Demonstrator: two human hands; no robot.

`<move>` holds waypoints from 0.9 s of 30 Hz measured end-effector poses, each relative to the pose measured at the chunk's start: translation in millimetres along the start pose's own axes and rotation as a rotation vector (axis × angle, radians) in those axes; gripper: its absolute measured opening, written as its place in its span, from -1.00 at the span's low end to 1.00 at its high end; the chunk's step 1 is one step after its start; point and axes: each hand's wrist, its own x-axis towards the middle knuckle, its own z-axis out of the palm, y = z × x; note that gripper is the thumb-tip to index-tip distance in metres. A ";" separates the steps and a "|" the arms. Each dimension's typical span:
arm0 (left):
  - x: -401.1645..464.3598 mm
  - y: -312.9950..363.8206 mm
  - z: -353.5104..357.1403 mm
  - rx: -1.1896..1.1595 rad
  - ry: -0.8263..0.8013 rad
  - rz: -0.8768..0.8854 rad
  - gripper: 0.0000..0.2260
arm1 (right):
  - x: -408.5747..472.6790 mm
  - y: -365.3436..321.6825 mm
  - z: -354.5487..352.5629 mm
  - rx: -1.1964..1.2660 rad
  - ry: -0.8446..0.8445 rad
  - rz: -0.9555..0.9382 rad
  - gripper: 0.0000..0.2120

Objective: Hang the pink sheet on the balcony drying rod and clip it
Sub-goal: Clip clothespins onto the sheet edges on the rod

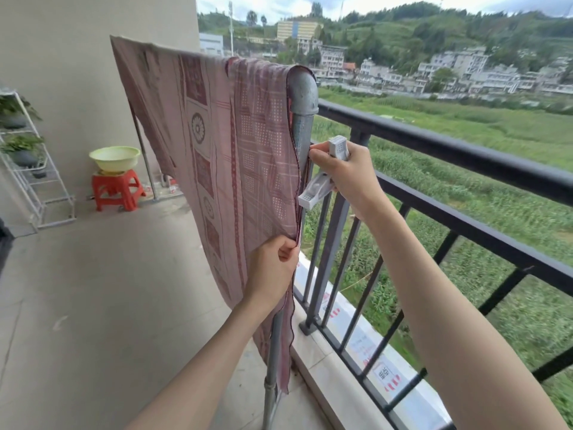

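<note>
Over the grey drying rod (302, 88), the pink sheet (217, 144) hangs draped beside the black balcony railing (465, 156). Left hand (273, 268) pinches the sheet's right edge low down, fingers curled on the fabric. Right hand (344, 172) grips a white clip (322, 181) just beside the rod's upright post, near the same edge.

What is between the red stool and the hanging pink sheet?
In the head view, a grey upright rack pole stands between the red stool and the pink sheet.
</note>
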 end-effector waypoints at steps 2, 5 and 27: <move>-0.4 1.3 0.0 -0.001 0.000 0.003 -0.92 | 3.5 -3.7 -2.0 -0.072 -0.019 -0.003 -0.91; -0.1 4.5 -1.7 0.016 -0.013 0.008 -0.91 | 7.3 -7.7 -0.9 -0.156 -0.035 -0.038 -0.91; -15.8 -6.7 18.5 -0.049 0.110 -0.016 -0.95 | -92.8 95.1 -8.3 0.378 0.247 0.706 -0.73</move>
